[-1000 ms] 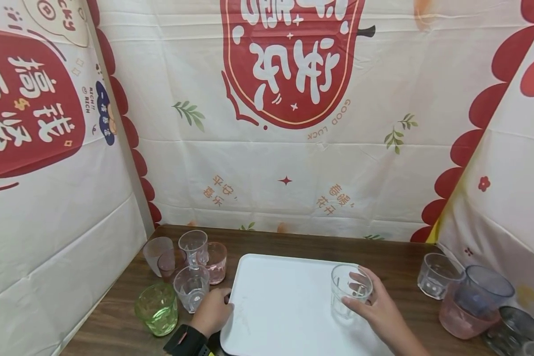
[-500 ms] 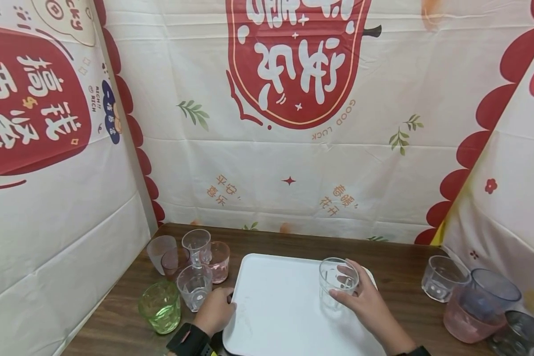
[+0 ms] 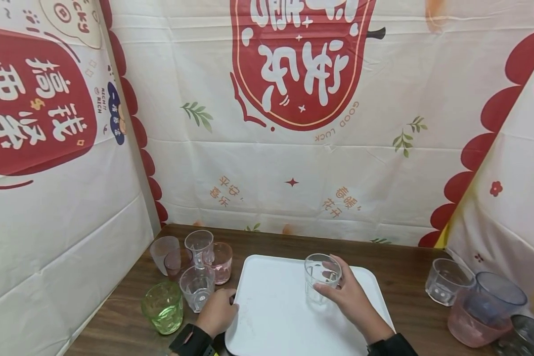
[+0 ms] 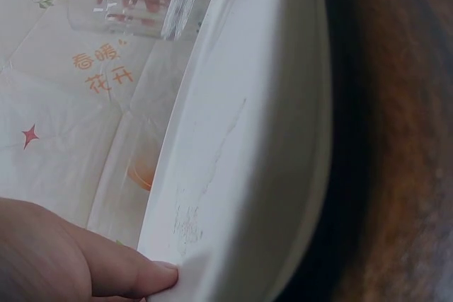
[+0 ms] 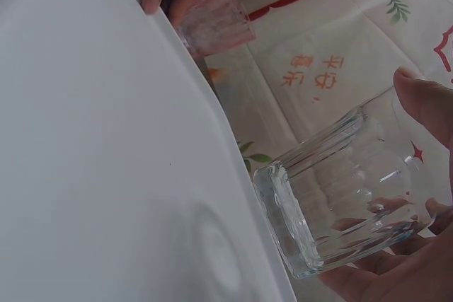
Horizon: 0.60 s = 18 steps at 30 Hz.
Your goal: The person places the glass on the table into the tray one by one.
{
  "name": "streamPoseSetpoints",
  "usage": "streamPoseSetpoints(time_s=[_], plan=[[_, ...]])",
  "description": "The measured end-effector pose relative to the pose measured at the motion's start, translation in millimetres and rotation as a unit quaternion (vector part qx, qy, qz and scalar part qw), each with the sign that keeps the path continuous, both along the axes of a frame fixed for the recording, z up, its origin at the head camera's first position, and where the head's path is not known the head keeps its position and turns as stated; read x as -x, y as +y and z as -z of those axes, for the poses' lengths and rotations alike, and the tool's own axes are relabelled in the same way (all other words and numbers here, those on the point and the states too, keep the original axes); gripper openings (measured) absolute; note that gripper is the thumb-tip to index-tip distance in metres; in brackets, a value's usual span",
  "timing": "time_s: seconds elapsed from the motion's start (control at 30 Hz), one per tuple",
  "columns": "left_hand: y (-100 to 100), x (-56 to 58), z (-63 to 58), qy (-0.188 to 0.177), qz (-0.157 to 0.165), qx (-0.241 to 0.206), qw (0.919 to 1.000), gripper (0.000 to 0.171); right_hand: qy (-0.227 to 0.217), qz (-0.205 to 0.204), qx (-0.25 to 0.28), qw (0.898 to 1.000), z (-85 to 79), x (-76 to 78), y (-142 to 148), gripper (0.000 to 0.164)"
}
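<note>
A clear drinking glass [image 3: 313, 286] is held upright above the right half of a white tray [image 3: 271, 311]. My right hand [image 3: 350, 299] grips it from the right, thumb in front and fingers behind. In the right wrist view the base of the glass [image 5: 333, 196] shows just off the tray surface, with a faint reflection below. At the tray's left edge, my left hand [image 3: 218, 313] holds the rim; the left wrist view shows its thumb [image 4: 152, 277] on the rim, while the fingers beneath are hidden.
Left of the tray stand a green glass [image 3: 162, 309], a clear glass [image 3: 197, 289], a pink glass [image 3: 222, 267] and several others. On the right are a clear glass [image 3: 445, 284], a pink glass [image 3: 473, 324], a bluish glass [image 3: 498, 294] and a dark grey one [image 3: 527, 333]. Printed cloth walls surround the table.
My right hand has carried the clear glass leftward over the tray, toward its middle. The left hand stays at the tray's rim. The head view has shifted slightly.
</note>
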<state>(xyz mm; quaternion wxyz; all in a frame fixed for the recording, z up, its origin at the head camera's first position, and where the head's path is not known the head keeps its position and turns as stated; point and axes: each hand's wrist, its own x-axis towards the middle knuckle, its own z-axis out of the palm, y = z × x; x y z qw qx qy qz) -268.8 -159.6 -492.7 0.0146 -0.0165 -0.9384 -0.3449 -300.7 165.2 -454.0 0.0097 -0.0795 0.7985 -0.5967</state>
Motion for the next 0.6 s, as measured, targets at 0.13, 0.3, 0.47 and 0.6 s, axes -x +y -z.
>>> streamPoseSetpoints(time_s=[0.13, 0.3, 0.47, 0.6], plan=[[0.4, 0.2, -1.0, -0.001, -0.003, -0.004, 1.0000, 0.013, -0.005, 0.000, -0.009, 1.000, 2.6, 6.7, -9.0, 0.096], [-0.7, 0.8, -0.5, 0.003, -0.003, 0.001, 1.0000, 0.015, -0.015, 0.001, -0.021, 1.000, 4.4, 15.2, -21.1, 0.097], [-2.2, 0.2, 0.6, 0.010, 0.002, 0.006, 0.9999, 0.009, -0.020, -0.005, -0.011, 1.000, 3.8, 23.3, -34.1, 0.098], [-2.2, -0.8, -0.7, 0.010, 0.004, 0.004, 0.9999, 0.007, -0.019, -0.012, -0.009, 1.000, 2.9, 30.0, -45.1, 0.097]])
